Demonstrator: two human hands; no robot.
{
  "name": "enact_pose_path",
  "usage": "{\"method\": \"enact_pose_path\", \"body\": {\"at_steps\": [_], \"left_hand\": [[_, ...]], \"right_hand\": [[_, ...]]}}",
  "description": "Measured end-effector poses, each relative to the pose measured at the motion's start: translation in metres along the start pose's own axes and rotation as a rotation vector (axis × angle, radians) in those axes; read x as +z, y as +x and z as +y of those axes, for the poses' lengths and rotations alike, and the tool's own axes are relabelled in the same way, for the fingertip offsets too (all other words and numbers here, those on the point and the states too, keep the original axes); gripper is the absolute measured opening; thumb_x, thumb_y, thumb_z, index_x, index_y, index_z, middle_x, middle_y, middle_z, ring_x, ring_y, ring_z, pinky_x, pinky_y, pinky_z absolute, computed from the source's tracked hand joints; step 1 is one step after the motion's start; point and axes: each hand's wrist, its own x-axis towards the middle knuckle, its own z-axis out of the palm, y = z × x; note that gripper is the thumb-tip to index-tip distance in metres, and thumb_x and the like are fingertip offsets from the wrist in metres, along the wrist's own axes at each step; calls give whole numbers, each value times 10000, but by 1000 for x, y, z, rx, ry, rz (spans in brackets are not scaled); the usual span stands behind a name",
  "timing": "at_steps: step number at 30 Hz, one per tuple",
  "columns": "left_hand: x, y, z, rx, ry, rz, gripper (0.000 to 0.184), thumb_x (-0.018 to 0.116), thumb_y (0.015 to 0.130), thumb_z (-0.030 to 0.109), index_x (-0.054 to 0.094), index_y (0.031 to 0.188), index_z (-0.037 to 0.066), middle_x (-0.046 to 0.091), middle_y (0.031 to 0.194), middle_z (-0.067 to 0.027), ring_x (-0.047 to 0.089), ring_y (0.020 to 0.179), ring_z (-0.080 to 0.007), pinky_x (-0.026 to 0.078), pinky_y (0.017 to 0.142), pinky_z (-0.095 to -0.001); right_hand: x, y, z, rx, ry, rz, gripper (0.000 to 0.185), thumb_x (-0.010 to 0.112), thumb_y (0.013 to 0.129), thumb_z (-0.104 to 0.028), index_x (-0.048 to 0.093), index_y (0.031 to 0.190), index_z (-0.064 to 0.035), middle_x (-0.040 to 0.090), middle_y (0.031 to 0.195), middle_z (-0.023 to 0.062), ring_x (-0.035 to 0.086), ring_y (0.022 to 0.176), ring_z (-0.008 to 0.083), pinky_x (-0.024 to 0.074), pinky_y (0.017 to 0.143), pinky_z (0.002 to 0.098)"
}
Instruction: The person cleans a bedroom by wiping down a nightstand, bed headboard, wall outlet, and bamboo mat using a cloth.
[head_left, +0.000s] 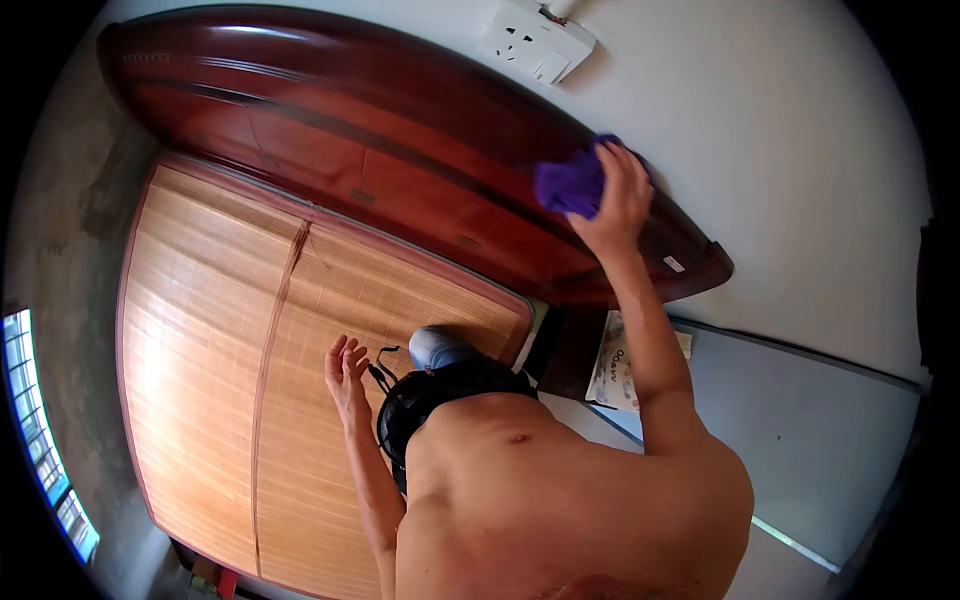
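Note:
Up at the dark red-brown wooden headboard, my right hand grips a bunched purple cloth. The cloth lies against the headboard's upper edge, toward its right end. My left hand hangs in the air over the bamboo sleeping mat, its fingers loosely bent and apart with nothing in them. Beneath my body, a knee in blue jeans rests on the mat. Black straps show at my waist, close to the left hand.
A white wall socket sits above the headboard. Right of the bed stands a grey-topped surface, with a printed packet at its near left. A barred window is at the far left, in a rough grey wall.

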Motion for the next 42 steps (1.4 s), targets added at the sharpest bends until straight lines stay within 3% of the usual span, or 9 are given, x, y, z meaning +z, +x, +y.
{"method": "enact_pose_path", "body": {"at_steps": [6,8,14,23,28,33,38,40,42], "left_hand": [[-8,-1,-10,-40,5,-7,494,572,986,365,486,1340,32,603,1241,-130,618,1062,-203,517,886,-335],[-14,-3,-16,-81,-39,-5,606,616,943,441,471,1366,33,589,1270,-139,603,1115,-234,487,933,-363],[-14,3,-17,-87,-40,31,525,600,966,375,492,1342,25,599,1231,-146,621,1063,-219,508,894,-344],[-12,2,-19,-61,-83,156,452,590,981,319,518,1316,24,618,1210,-134,632,1016,-194,520,866,-325],[-12,4,-17,-38,-27,6,546,599,964,407,493,1331,18,606,1222,-123,621,1043,-192,511,887,-338],[-18,2,-31,-84,-68,61,568,602,959,421,490,1338,14,597,1244,-146,622,1067,-214,512,888,-343],[-21,1,-42,-96,-78,80,613,626,936,450,489,1344,13,594,1246,-159,621,1068,-225,514,886,-348],[-20,-1,-46,-72,-117,136,408,576,989,289,523,1300,30,634,1182,-117,637,983,-180,526,813,-308],[-23,-6,-45,-80,-118,178,437,587,982,315,519,1303,26,631,1182,-122,637,980,-186,525,817,-312]], "right_hand": [[-70,-96,89,231,-30,120,652,745,654,-172,543,1253,-14,585,1225,167,540,1143,389,395,1006,477],[-61,-93,74,285,-67,164,646,738,661,-167,541,1255,-10,586,1212,171,541,1132,398,394,1007,478],[17,1,-22,-30,-15,90,644,800,641,-225,576,1221,-62,573,1261,150,523,1195,371,399,961,508],[121,140,-155,-56,65,69,771,876,566,-343,525,1209,-103,573,1169,119,517,1129,333,412,799,483],[103,113,-110,-210,97,70,796,873,569,-365,523,1222,-74,590,1175,148,535,1116,344,416,789,475],[82,81,-91,-107,-17,22,763,851,604,-318,515,1249,-87,596,1202,154,537,1131,348,406,797,492],[133,138,-153,-122,62,20,688,857,620,-295,540,1197,-92,582,1197,121,515,1141,325,401,830,488],[159,166,-180,-138,102,-4,653,857,618,-300,544,1150,-86,585,1169,125,519,1107,320,401,823,484],[187,193,-205,-164,130,2,619,851,619,-311,550,1106,-77,589,1142,135,522,1081,317,402,812,480]]}}
